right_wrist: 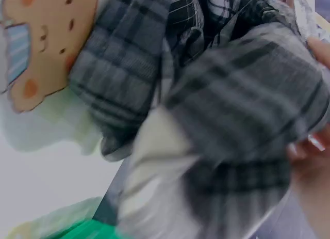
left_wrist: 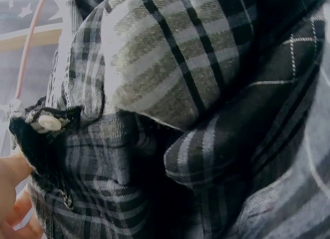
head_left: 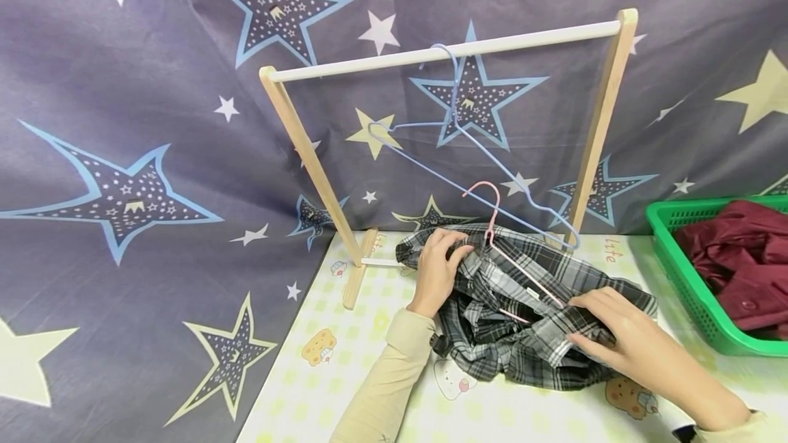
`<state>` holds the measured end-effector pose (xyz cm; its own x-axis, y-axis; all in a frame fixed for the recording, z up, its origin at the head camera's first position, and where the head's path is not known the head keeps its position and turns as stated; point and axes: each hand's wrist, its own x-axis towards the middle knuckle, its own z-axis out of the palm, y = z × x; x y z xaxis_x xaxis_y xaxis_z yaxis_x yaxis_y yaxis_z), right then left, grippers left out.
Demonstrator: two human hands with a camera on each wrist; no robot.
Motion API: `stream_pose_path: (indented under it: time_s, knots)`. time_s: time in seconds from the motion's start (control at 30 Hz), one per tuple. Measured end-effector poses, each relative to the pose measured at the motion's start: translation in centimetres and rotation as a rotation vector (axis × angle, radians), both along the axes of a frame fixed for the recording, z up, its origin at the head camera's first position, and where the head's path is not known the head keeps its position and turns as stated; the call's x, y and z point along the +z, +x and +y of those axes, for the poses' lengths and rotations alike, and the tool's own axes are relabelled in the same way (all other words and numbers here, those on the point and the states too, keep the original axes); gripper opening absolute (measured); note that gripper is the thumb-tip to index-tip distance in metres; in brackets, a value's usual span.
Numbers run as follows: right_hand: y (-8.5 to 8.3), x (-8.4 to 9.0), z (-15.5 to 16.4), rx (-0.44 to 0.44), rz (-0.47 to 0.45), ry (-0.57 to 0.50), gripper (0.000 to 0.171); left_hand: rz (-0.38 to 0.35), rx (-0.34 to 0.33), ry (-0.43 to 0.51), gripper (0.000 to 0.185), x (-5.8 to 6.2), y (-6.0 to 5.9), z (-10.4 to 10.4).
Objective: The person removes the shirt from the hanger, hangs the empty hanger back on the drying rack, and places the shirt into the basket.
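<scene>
A black, grey and white plaid shirt (head_left: 542, 364) lies bunched on the table, with a pink hanger (head_left: 490, 232) partly inside it. The hanger's hook stands up out of the collar area, and part of its frame is covered by cloth. My left hand (head_left: 436, 271) pinches the shirt just left of the hook; in the left wrist view a white button (left_wrist: 50, 123) shows near those fingers. Over the hanger's right end, my right hand (head_left: 634, 337) holds the cloth between thumb and fingers. Folds of the shirt (right_wrist: 242, 94) fill much of the right wrist view.
Behind the shirt stands a wooden rack with a white bar (head_left: 529, 41). A blue hanger (head_left: 492, 156) hangs from it, its lower end close above the shirt. At the right, a green basket (head_left: 680, 279) holds a maroon garment (head_left: 739, 265). A star-patterned curtain (head_left: 154, 279) hangs behind.
</scene>
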<state>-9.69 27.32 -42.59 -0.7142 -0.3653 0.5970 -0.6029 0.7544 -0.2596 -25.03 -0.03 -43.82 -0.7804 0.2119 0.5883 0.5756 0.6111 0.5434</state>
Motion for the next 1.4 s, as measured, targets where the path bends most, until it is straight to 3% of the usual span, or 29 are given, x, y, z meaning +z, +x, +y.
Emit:
stream_pose_path:
  time_s: [0.2,0.3,0.47,0.7,0.8,1.13,1.4]
  knots:
    - [0.4,-1.0,0.4,0.098,0.051,-0.006,0.045,-0.034,-0.022,0.031,0.022,0.0,0.1,-0.6]
    - [0.4,-1.4,0.4,0.109,0.083,-0.001,0.053,-0.055,-0.046,0.043,0.021,-0.2,0.2,-0.8]
    - [0.5,-1.6,0.5,0.105,0.106,0.004,0.052,-0.083,-0.095,0.077,0.021,-0.4,0.1,-1.0]
    - [0.3,-2.0,0.8,0.114,0.166,-0.041,0.052,-0.042,-0.269,0.14,0.028,0.3,0.5,-0.5]
    - [-0.1,-2.2,0.7,0.123,0.212,-0.063,0.05,-0.027,-0.307,0.168,0.032,0.9,0.8,0.0]
    - [0.1,-1.9,0.6,0.139,0.193,-0.047,0.049,0.038,-0.222,0.218,0.019,1.3,0.6,1.6]
    - [0.3,-1.3,0.8,0.21,0.188,0.005,0.041,0.034,-0.211,0.23,0.017,1.1,0.4,1.5]
